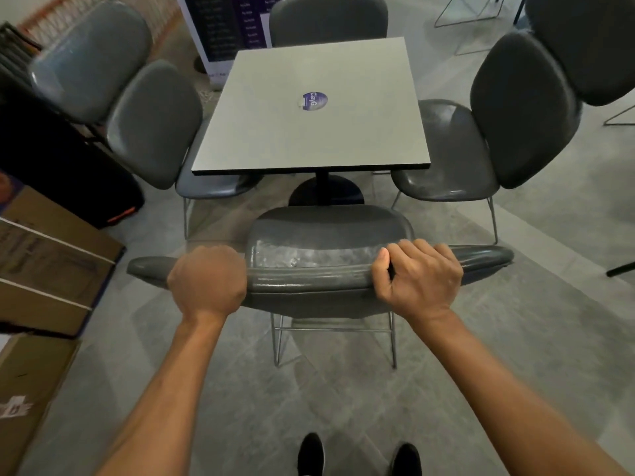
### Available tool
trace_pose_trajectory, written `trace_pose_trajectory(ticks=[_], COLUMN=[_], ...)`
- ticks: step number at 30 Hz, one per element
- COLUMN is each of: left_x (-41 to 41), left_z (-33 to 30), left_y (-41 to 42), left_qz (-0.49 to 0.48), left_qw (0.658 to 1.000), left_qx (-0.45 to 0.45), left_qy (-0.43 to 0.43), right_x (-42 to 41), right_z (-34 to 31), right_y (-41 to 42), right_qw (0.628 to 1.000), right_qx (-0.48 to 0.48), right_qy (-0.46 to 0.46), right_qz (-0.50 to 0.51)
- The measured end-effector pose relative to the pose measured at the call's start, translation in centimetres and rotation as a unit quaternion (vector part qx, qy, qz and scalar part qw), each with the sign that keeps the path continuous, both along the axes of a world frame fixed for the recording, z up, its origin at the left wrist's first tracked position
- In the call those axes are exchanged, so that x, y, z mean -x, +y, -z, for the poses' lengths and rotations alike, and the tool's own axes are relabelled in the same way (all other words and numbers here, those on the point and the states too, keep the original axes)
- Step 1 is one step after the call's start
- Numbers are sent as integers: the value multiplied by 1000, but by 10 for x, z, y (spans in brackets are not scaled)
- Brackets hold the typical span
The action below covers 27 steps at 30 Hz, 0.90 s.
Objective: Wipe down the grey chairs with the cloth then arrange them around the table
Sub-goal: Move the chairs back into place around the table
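A grey chair point(319, 276) stands right in front of me, its seat facing the square grey table point(309, 139). My left hand point(206, 281) grips the top of its backrest on the left, and my right hand point(417, 276) grips the same edge on the right. Three more grey chairs sit around the table: one on the left point(154, 125), one on the right point(488, 132), one at the far side point(328, 18). No cloth shows anywhere in view.
Cardboard boxes point(44, 262) are stacked at the left, beside a black bag point(62, 166). Another grey chair point(89, 60) stands at the far left, a dark one point(591, 46) at the far right. A banner stand point(223, 25) rises behind the table. My shoes point(357, 455) are below.
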<state>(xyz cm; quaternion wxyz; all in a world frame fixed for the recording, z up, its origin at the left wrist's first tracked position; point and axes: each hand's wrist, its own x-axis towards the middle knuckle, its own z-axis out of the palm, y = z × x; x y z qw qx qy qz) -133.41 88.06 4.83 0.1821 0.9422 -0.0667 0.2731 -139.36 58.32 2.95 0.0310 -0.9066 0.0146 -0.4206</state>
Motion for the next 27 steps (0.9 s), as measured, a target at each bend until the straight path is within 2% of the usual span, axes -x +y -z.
trace_pose_trajectory(ticks=[12,22,27], left_x=[25,8,0], left_z=[-6,0,-11], left_y=[12,7,8], left_qz=[17,17,33], left_qw=[999,999,995], left_qx=[8,18,-51], left_qy=[50,48,77], right_x=[19,-4,-4], right_z=[-7,-3,-5], right_y=[10,-2,0], right_qw=[998,999,999], right_qx=[-9,-3,-7], right_qy=[63,37,42], right_qz=[19,3,13])
